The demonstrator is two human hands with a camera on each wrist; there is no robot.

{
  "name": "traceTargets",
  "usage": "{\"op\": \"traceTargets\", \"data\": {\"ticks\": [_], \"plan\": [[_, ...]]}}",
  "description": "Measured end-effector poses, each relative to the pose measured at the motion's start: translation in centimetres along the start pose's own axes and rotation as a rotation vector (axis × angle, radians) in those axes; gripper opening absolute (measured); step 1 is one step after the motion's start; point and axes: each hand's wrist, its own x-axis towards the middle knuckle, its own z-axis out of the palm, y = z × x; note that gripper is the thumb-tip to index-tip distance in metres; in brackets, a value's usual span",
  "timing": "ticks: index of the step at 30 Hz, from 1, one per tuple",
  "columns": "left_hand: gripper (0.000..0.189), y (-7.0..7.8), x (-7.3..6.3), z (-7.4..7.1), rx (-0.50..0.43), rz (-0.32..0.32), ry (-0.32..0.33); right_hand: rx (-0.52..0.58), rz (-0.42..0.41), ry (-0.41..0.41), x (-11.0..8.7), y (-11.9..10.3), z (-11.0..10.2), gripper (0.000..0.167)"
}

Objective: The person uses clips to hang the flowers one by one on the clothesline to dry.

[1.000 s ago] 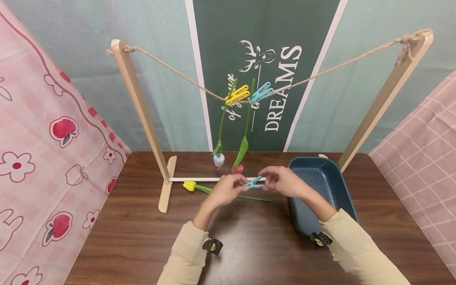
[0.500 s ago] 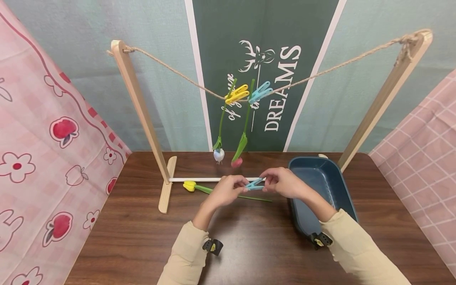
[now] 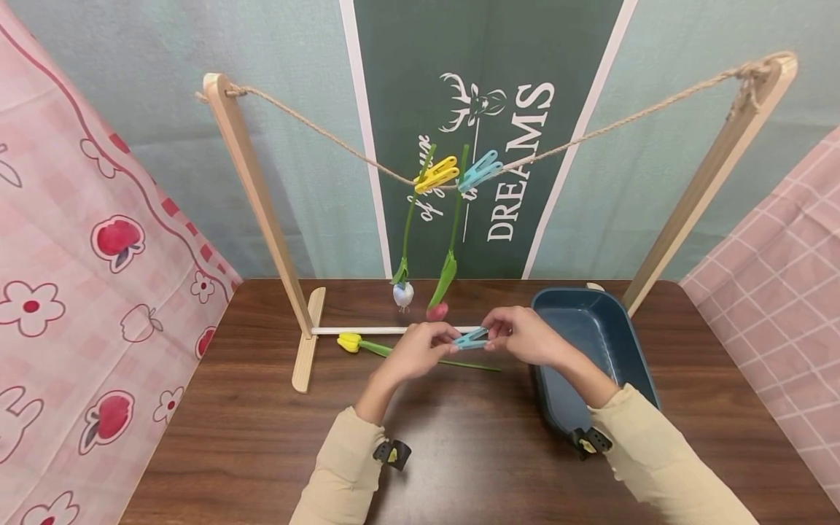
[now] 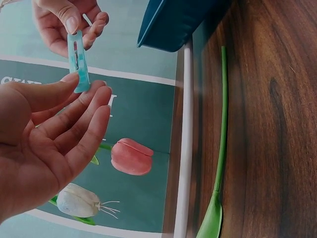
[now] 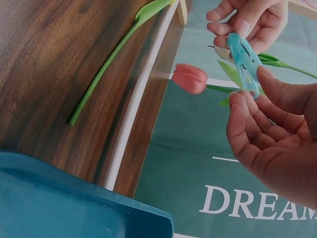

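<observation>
Over the table a light blue clothespin (image 3: 471,339) is held between both hands. My left hand (image 3: 416,350) pinches its left end between thumb and fingers. My right hand (image 3: 525,337) pinches the other end, thumb on top, as the right wrist view shows. Below and behind the hands lies a yellow tulip (image 3: 350,342) with a long green stem, partly covered by the left hand. From a sagging rope (image 3: 315,131) hang a white tulip (image 3: 403,294) under a yellow clothespin (image 3: 436,175) and a pink tulip (image 4: 132,156) under another blue clothespin (image 3: 481,171), both heads down.
Two wooden posts (image 3: 256,197) carry the rope, joined low down by a white rod (image 3: 361,331). A dark blue basin (image 3: 630,343) stands at the right, under the right forearm. Curtains close off the back and sides of the wooden table (image 3: 459,452).
The hands and the clothespin shift very slightly to the right, and the clothespin's spread legs look a little closer together. The hanging pink tulip sways a little.
</observation>
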Motion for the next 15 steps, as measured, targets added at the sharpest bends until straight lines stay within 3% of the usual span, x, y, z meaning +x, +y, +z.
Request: {"op": "traceTargets", "data": {"ticks": [15], "plan": [[0.013,0.19,0.15,-0.14,-0.024,-0.018,0.012,-0.016,-0.003,0.057,0.08,-0.03,-0.2,0.011]]}}
